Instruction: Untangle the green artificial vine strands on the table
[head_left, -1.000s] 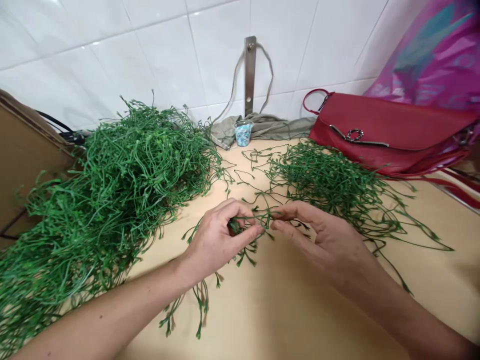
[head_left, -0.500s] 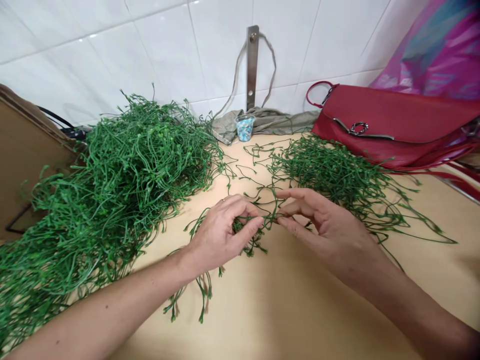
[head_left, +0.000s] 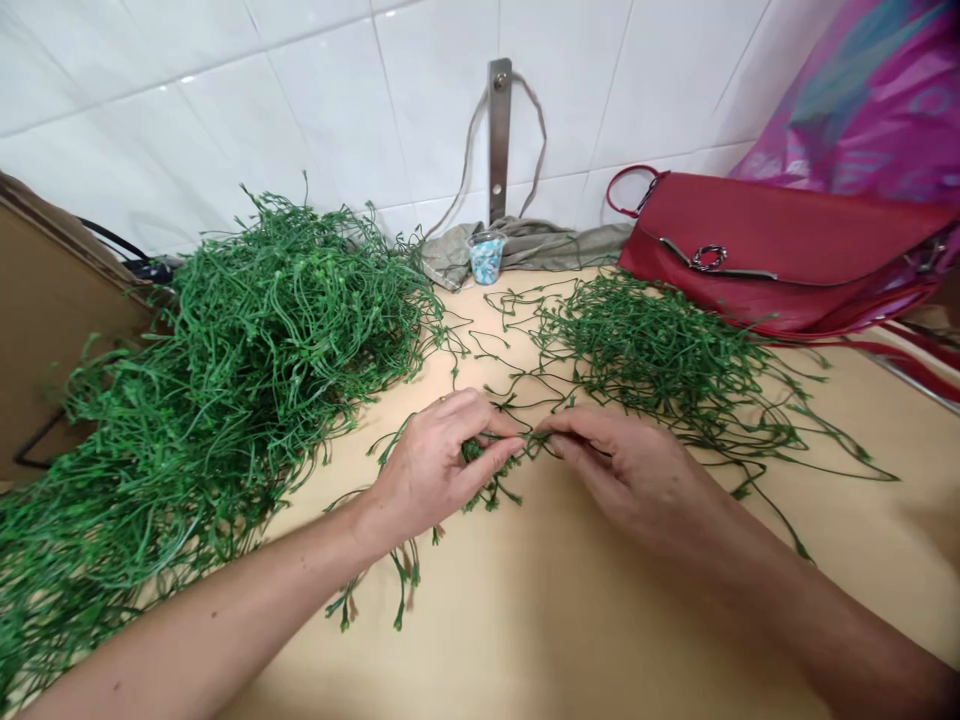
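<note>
Left hand [head_left: 433,462] pinches a bunch of green stems [head_left: 489,489], mostly hidden in its grip. Right hand [head_left: 641,470], just beside, is clamped on a strand [head_left: 535,438] whose end cannot be made out. The bunch lies left of the right hand. Toward the surface's [head_left: 480,650] back edge, a stem pile [head_left: 660,350] lies before a red bag [head_left: 780,240]. A larger heap [head_left: 292,310] at the surface's left is cut off by the frame.
</note>
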